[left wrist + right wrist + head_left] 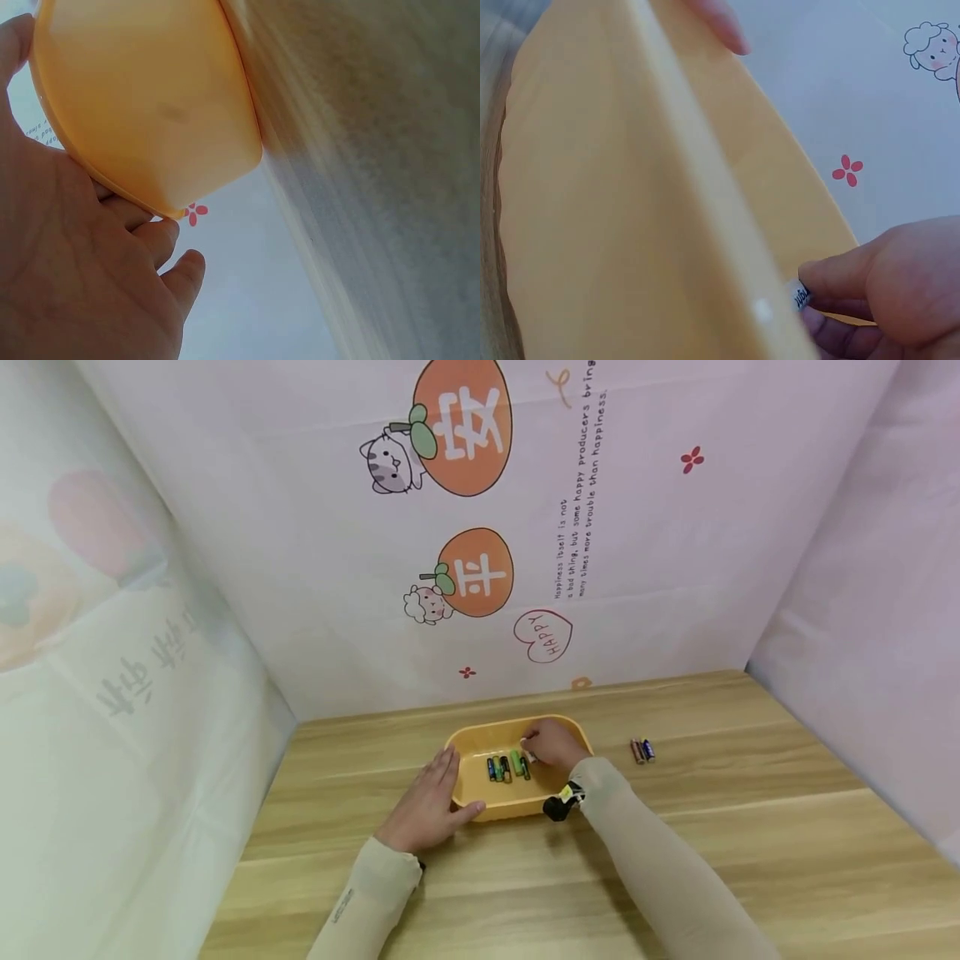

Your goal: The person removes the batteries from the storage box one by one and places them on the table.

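Observation:
My right hand (557, 746) reaches into a yellow plastic bin (514, 811) and pinches a whitish battery (799, 295) between thumb and fingers, just inside the wall in the right wrist view. The far end of that battery is hidden. To its left, on the bin's floor, several batteries lie side by side, among them a light green battery (516, 763) and a dark one (506, 769). My left hand (427, 802) rests at the bin's left end, its fingers along the left rim and its thumb stretched out by the near side.
Right of the bin, a brown battery (637, 752) and a blue battery (648, 751) lie together on the wood-grain table (517, 893). White printed sheets (637, 527) enclose the table at the back and both sides.

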The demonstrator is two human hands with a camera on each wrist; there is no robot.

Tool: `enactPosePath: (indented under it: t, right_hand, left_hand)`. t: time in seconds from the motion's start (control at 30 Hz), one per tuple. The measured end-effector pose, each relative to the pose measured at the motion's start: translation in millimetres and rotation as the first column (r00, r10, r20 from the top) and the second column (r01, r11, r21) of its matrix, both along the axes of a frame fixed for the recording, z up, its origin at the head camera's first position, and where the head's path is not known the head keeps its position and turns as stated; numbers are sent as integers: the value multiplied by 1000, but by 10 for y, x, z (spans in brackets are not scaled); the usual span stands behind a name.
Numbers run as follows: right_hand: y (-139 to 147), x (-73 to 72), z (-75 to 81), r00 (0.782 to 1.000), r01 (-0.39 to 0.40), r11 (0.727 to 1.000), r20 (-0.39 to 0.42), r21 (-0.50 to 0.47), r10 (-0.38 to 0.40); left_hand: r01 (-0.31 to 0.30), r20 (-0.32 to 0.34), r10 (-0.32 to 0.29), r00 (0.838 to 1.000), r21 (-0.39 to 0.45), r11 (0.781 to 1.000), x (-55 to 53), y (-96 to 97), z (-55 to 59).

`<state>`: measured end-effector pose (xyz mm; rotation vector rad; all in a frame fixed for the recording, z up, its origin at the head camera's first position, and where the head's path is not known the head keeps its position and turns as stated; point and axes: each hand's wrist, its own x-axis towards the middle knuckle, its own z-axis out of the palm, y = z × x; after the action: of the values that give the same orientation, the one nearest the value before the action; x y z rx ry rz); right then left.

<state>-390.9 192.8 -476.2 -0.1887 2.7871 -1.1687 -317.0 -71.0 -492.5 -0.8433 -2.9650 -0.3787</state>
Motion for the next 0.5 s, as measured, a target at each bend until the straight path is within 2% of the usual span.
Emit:
enactPosePath:
  t: [0.1,0.2,0.33,0.5]
  right_hand:
    - [14,-3,4,1000,-8,999,14,-40,9]
    - [27,0,18,999,-16,991,40,-129,22]
    - [55,21,47,996,-22,967,80,-252,43]
    - [75,30,82,992,12,941,125,-338,33]
  left_hand:
    - [4,4,-4,1000,1,1000,-13,0,6]
    - [10,6,-11,1000,7,1000,-25,-11,19]
    - [21,-5,-21,1000,18,1000,-34,-13,21]
    - [20,-1,-20,1000,18,1000,-28,-14,22]
